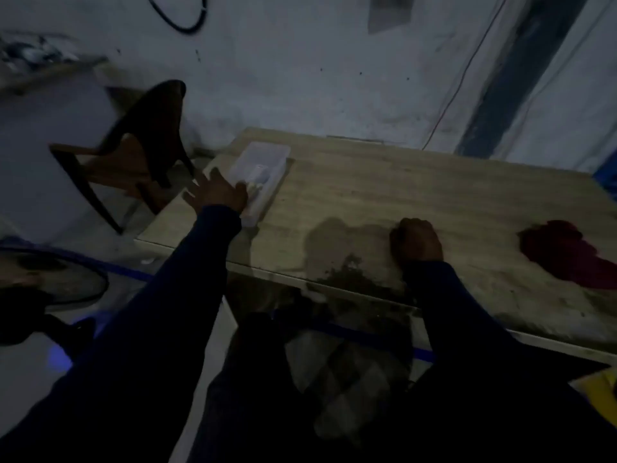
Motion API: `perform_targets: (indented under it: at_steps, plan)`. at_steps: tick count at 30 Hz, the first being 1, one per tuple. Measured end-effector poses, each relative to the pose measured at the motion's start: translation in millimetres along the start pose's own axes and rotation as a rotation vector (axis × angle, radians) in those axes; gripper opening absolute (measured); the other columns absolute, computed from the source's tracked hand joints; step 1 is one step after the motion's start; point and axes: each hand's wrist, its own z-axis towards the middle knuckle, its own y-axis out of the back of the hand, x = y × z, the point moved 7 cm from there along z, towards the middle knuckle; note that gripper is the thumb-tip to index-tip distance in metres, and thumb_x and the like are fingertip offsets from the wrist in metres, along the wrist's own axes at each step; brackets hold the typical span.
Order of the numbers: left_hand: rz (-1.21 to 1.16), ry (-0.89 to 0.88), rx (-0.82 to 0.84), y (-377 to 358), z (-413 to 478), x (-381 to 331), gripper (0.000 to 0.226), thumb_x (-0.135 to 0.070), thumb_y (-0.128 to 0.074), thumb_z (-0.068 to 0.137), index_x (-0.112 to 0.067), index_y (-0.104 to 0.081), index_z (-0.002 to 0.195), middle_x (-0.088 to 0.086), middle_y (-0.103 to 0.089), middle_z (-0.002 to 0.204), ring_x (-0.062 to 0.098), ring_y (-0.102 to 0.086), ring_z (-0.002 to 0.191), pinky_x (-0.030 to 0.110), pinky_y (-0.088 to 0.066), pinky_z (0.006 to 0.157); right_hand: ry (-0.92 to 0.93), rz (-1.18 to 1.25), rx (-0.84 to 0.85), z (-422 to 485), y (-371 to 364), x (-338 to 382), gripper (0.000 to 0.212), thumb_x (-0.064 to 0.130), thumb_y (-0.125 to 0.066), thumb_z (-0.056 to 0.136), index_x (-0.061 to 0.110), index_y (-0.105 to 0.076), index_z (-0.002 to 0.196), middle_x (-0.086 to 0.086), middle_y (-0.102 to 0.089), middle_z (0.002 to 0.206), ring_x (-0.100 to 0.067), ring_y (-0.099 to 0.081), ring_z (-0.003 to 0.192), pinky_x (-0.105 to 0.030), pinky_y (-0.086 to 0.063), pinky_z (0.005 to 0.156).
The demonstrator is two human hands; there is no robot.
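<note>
Left hand [218, 192] grip is apart: fingers spread and flat, palm down, thumb side touching the near left edge of the clear plastic box [263, 155]; nothing is clamped. The box is long, rectangular and see-through, and sits on the far left corner of the desk [400, 188], angled with one short end toward the person. A small white item [260, 172] lies inside it just beyond the thumb; too blurred to name. Right hand [417, 242] grip is together: fingers curled into a fist, knuckles up, resting on the desk near its front edge, well apart from the box, with nothing visible in it. Both arms are in dark blue sleeves. A patch of dark crumbs [350, 275] lies on the desk just left of the right wrist, at the front edge. A dark red cloth [567, 252] lies crumpled on the right side of the desk, apart from the right hand. Checked fabric [347, 372] shows below the front edge of the desk. A dark chair [147, 128] stands off the left end of the desk, near the box. A floor fan [50, 279] is at lower left. A black cable [180, 18] and a thin red wire [460, 78] hang on the pale wall [300, 61] behind. Low light, frame blurred.
</note>
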Motion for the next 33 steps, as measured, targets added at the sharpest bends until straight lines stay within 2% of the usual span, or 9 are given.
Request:
perform_targets:
  at_steps: [3, 8, 11, 17, 22, 27, 29, 30, 33]
  plan:
    - [-0.092, 0.000, 0.163, -10, -4, 11, 0.079, -0.062, -0.052, 0.090, -0.013, -0.038, 0.151, 0.021, -0.045, 0.149, 0.040, -0.046, 0.134, 0.047, -0.041, 0.109, 0.020, -0.018, -0.028, -6, 3, 1, 0.030, 0.025, -0.052, 0.095, -0.001, -0.063, 0.086, -0.022, -0.064, 0.093, -0.039, -0.056, 0.091, -0.041, -0.046, 0.078]
    - [-0.157, -0.110, 0.147, -20, -45, -29, 0.082, -0.069, -0.055, 0.084, -0.014, -0.049, 0.144, 0.018, -0.055, 0.141, 0.036, -0.056, 0.125, 0.040, -0.047, 0.099, 0.017, 0.083, -0.078, -16, 7, -1, 0.032, 0.025, -0.049, 0.096, 0.001, -0.058, 0.078, -0.023, -0.059, 0.083, -0.039, -0.056, 0.083, -0.040, -0.043, 0.071]
    - [-0.191, -0.186, 0.212, -40, -91, -72, 0.079, -0.066, -0.053, 0.087, -0.016, -0.043, 0.148, 0.018, -0.050, 0.140, 0.037, -0.052, 0.126, 0.042, -0.046, 0.099, -0.015, 0.254, -0.129, -25, 18, -3, 0.032, 0.027, -0.046, 0.097, 0.002, -0.060, 0.084, -0.017, -0.060, 0.084, -0.033, -0.057, 0.080, -0.033, -0.040, 0.068]
    - [-0.309, -0.324, 0.280, -77, -172, -149, 0.072, -0.060, -0.054, 0.090, -0.017, -0.045, 0.147, 0.018, -0.048, 0.134, 0.040, -0.048, 0.123, 0.045, -0.043, 0.099, -0.302, 0.755, -0.208, -49, 28, -26, 0.037, 0.036, -0.050, 0.099, 0.012, -0.060, 0.124, -0.008, -0.064, 0.117, -0.022, -0.060, 0.105, -0.025, -0.047, 0.088]
    - [-0.348, -0.502, 0.542, -106, -217, -193, 0.082, -0.061, -0.050, 0.094, -0.020, -0.020, 0.158, 0.015, -0.023, 0.160, 0.036, -0.032, 0.143, 0.043, -0.034, 0.114, -0.413, 1.094, -0.217, -62, 30, -44, 0.035, 0.017, -0.049, 0.101, 0.005, -0.054, 0.133, -0.005, -0.060, 0.117, -0.019, -0.059, 0.102, -0.005, -0.046, 0.063]
    - [-0.776, -0.572, 0.741, -117, -233, -197, 0.086, -0.039, -0.079, 0.082, -0.017, -0.032, 0.151, -0.006, -0.052, 0.138, 0.015, -0.056, 0.123, 0.030, -0.051, 0.101, -0.402, 1.039, -0.272, -67, 43, -63, 0.036, 0.012, -0.047, 0.102, 0.001, -0.054, 0.135, 0.000, -0.057, 0.120, -0.008, -0.056, 0.103, 0.007, -0.037, 0.065]
    - [-0.780, -0.546, 0.749, -115, -233, -192, 0.083, -0.025, -0.080, 0.083, -0.012, -0.033, 0.151, -0.013, -0.053, 0.129, 0.006, -0.056, 0.116, 0.013, -0.048, 0.089, -0.375, 1.029, -0.287, -70, 44, -63, 0.032, 0.012, -0.046, 0.102, 0.003, -0.057, 0.131, 0.004, -0.061, 0.112, 0.010, -0.062, 0.090, 0.003, -0.041, 0.066]
    - [-0.732, -0.572, 0.722, -116, -231, -193, 0.079, -0.028, -0.079, 0.085, -0.013, -0.038, 0.150, -0.011, -0.056, 0.130, 0.008, -0.057, 0.117, 0.014, -0.046, 0.088, -0.351, 1.007, -0.288, -69, 43, -63, 0.031, 0.011, -0.045, 0.102, 0.004, -0.057, 0.130, 0.007, -0.062, 0.108, 0.019, -0.060, 0.082, 0.002, -0.042, 0.066]
    - [-0.617, -0.648, 0.680, -121, -229, -193, 0.061, -0.045, -0.071, 0.088, -0.021, -0.053, 0.142, 0.000, -0.066, 0.131, 0.016, -0.061, 0.121, 0.017, -0.041, 0.090, -0.314, 0.816, -0.301, -69, 47, -59, 0.035, 0.012, -0.042, 0.103, 0.002, -0.053, 0.134, 0.002, -0.060, 0.116, 0.012, -0.061, 0.097, 0.002, -0.041, 0.075]
